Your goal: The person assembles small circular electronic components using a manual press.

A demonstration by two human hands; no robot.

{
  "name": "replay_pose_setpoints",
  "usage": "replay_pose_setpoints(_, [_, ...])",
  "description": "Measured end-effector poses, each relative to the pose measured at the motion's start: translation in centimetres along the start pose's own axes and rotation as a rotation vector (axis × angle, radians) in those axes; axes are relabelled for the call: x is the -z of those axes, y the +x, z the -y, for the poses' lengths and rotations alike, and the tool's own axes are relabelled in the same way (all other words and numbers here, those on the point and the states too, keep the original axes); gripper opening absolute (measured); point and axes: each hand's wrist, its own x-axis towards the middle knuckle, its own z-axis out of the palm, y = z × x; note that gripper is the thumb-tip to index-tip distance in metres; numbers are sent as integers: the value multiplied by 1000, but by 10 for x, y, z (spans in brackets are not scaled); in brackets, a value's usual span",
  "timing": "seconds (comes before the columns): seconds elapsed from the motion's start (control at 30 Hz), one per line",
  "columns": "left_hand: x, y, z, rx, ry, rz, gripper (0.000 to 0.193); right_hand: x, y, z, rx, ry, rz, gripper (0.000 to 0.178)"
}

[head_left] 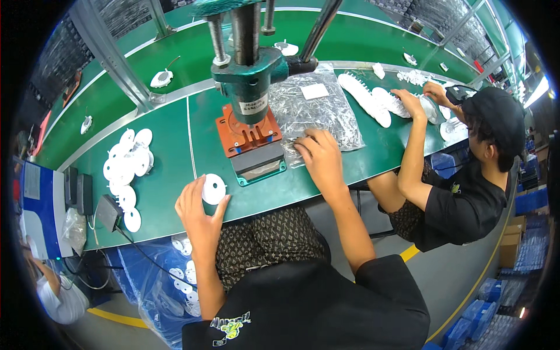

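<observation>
Near the table's front edge, my left hand (201, 210) has its thumb and fingers around the rim of a white plastic disc (212, 188) with a hole in its middle. My right hand (321, 157) reaches onto a transparent plastic bag (338, 116) full of thin metal pins. Its fingers are curled at the bag's near left edge, and whatever is between the fingertips is hidden or too small to name. Between and beyond my hands stands a green hand press (248, 93). Under its ram sits an orange fixture plate (236, 140) on a grey block (256, 162).
Piled white discs (125, 160) lie at the left, near a black box (108, 212) with a cable. Below hangs a blue plastic-lined bin (151, 291) holding more discs. At right, a co-worker (466, 169) handles white parts beside a stacked row (364, 99). A green conveyor (332, 32) runs behind.
</observation>
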Motion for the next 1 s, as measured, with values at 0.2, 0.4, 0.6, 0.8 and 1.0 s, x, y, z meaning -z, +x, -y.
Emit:
replay_pose_setpoints(0.2, [11,-5,7,-89,-116,105,61,15,-14,14,-93,223,-163,24])
replay_pose_setpoints(0.4, [16,6,-1,-294,-200,275,51,19,-19,71,-716,1305,209,22])
replay_pose_setpoints(0.6, [12,5,0,-239,-256,319,50,-19,-36,95,-335,992,156,16])
replay_pose_setpoints(0.8, [14,3,0,-230,-264,306,54,-23,-38,95,-289,1005,188,14])
replay_pose_setpoints(1.0, [12,6,-16,-245,-201,223,54,-20,-29,92,236,612,98,20])
